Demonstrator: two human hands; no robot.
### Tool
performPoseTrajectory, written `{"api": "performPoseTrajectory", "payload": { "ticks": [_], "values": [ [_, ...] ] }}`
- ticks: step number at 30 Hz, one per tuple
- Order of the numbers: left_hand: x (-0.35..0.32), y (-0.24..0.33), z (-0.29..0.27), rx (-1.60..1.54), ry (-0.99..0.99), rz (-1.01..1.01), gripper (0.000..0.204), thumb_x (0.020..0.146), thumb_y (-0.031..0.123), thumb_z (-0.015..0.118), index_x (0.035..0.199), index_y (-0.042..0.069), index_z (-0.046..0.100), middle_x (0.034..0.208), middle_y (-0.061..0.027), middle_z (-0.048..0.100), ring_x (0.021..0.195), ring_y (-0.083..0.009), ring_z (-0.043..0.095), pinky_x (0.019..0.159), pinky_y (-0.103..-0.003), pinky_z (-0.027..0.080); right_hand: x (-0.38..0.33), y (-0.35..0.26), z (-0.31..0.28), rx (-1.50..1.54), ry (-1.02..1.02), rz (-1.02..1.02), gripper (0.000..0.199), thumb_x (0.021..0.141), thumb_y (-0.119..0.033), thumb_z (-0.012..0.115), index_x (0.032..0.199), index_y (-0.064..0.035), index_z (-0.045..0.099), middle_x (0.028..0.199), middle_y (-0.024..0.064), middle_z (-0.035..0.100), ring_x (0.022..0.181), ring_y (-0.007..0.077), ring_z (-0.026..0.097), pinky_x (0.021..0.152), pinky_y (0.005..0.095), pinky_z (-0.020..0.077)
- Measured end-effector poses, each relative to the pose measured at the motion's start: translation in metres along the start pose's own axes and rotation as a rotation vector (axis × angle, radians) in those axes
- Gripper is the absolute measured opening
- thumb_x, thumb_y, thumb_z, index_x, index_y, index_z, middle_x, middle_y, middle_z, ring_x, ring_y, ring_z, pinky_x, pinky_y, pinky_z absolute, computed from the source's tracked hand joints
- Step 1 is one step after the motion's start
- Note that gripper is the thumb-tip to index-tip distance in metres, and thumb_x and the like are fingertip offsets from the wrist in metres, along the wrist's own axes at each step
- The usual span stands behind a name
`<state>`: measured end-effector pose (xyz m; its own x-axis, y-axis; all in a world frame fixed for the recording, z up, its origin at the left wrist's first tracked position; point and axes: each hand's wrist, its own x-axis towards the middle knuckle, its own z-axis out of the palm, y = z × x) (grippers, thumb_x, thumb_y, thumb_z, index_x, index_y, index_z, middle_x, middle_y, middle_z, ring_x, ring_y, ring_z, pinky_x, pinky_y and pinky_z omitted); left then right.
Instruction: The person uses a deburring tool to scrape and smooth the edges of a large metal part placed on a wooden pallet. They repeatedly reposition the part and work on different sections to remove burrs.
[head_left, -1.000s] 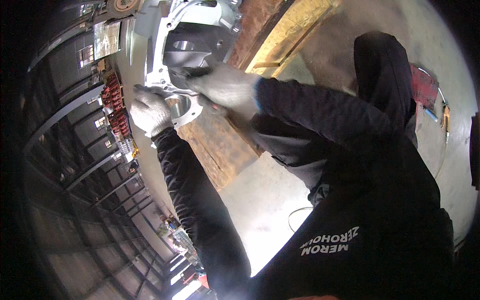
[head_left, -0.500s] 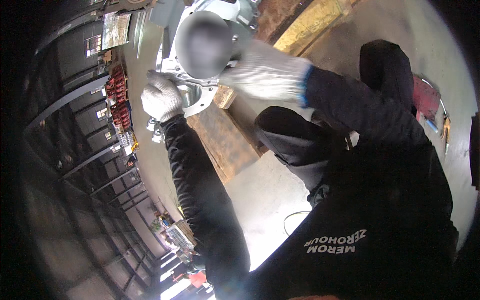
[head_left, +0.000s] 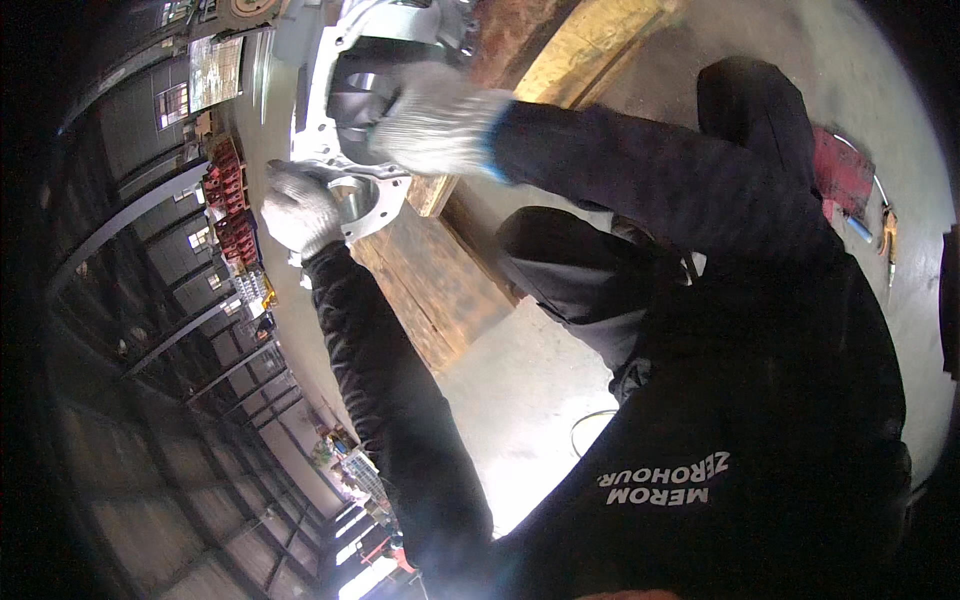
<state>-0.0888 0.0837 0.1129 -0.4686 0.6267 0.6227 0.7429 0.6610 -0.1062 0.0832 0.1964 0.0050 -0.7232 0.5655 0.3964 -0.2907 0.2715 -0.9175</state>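
The metal casting (head_left: 318,140) is at the upper middle of the view, ahead of the person. It is silver-grey, with a large dark recess (head_left: 352,105) in its face and a smaller round bore (head_left: 352,197) at its near end. A flange (head_left: 385,207) with bolt holes surrounds the bore.

The left hand (head_left: 301,212), in a pale knitted glove, is positioned at the left edge of the casting, just beside the bore. Its fingers are curled in; whether they grasp the edge or another item cannot be determined, as the fingertips are hidden. The right hand (head_left: 442,122), in a matching glove with a blue cuff edge, is in front of the right part of the recess. It is motion-blurred; whether it is clenched, grasping or released cannot be determined.

A brown timber block (head_left: 430,295) extends from the near end of the casting toward the person. A yellow wooden beam (head_left: 590,55) lies to the right of the casting, near the right hand.

On the concrete floor (head_left: 530,390), well apart at the right, are a red case (head_left: 842,172) and an orange-handled tool (head_left: 888,232). Red parts (head_left: 228,190) stand in rows at the far left
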Motion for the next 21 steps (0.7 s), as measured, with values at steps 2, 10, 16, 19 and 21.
{"api": "performPoseTrajectory", "payload": {
  "ticks": [2, 10, 16, 19, 21],
  "values": [
    [-0.004, -0.011, -0.003, 0.091, 0.290, 0.219, 0.062, 0.106, 0.041, 0.045, 0.075, -0.008, 0.069, 0.069, -0.0296, 0.067, 0.066, -0.0499, 0.068, 0.060, -0.056, 0.055, -0.022, -0.021, -0.006, 0.300, 0.175, 0.041, 0.024, 0.099, -0.018, 0.058, 0.085, -0.0011, 0.067, 0.075, 0.0042, 0.063, 0.065, 0.0122, 0.060, 0.063, 0.0292, 0.0538],
    [-0.002, -0.015, 0.000, 0.125, 0.044, 0.085, 0.054, 0.105, 0.040, 0.046, 0.085, -0.006, 0.067, 0.073, -0.0281, 0.067, 0.069, -0.0464, 0.070, 0.059, -0.052, 0.055, -0.009, -0.016, 0.015, 0.467, 0.030, 0.292, 0.024, 0.095, -0.024, 0.069, 0.097, -0.0001, 0.066, 0.075, 0.0068, 0.065, 0.062, 0.0135, 0.062, 0.059, 0.0311, 0.0546],
    [0.002, 0.017, -0.012, 0.081, -0.057, -0.024, 0.054, 0.105, 0.039, 0.045, 0.085, -0.005, 0.070, 0.087, -0.0305, 0.071, 0.081, -0.0500, 0.069, 0.071, -0.057, 0.056, -0.016, -0.030, -0.001, 0.579, 0.093, 0.397, 0.029, 0.094, -0.025, 0.070, 0.103, 0.0028, 0.068, 0.079, 0.0076, 0.068, 0.060, 0.0138, 0.061, 0.061, 0.0319, 0.0546],
    [0.002, -0.016, 0.001, 0.197, -0.045, 0.092, 0.052, 0.105, 0.038, 0.046, 0.089, -0.007, 0.068, 0.088, -0.0309, 0.070, 0.082, -0.0516, 0.068, 0.072, -0.056, 0.056, -0.004, -0.015, 0.020, 0.134, 0.118, 0.300, 0.017, 0.094, -0.019, 0.071, 0.090, -0.0026, 0.069, 0.080, 0.0035, 0.067, 0.067, 0.0140, 0.063, 0.064, 0.0295, 0.0548],
    [-0.005, -0.006, -0.011, 0.036, -0.002, 0.118, 0.052, 0.106, 0.037, 0.045, 0.090, -0.007, 0.067, 0.088, -0.0318, 0.069, 0.083, -0.0524, 0.067, 0.073, -0.056, 0.055, -0.030, -0.073, -0.021, 0.475, 0.051, 0.626, 0.015, 0.093, -0.018, 0.073, 0.094, -0.0034, 0.070, 0.078, 0.0033, 0.067, 0.060, 0.0118, 0.061, 0.057, 0.0258, 0.0528]
  ]
}}
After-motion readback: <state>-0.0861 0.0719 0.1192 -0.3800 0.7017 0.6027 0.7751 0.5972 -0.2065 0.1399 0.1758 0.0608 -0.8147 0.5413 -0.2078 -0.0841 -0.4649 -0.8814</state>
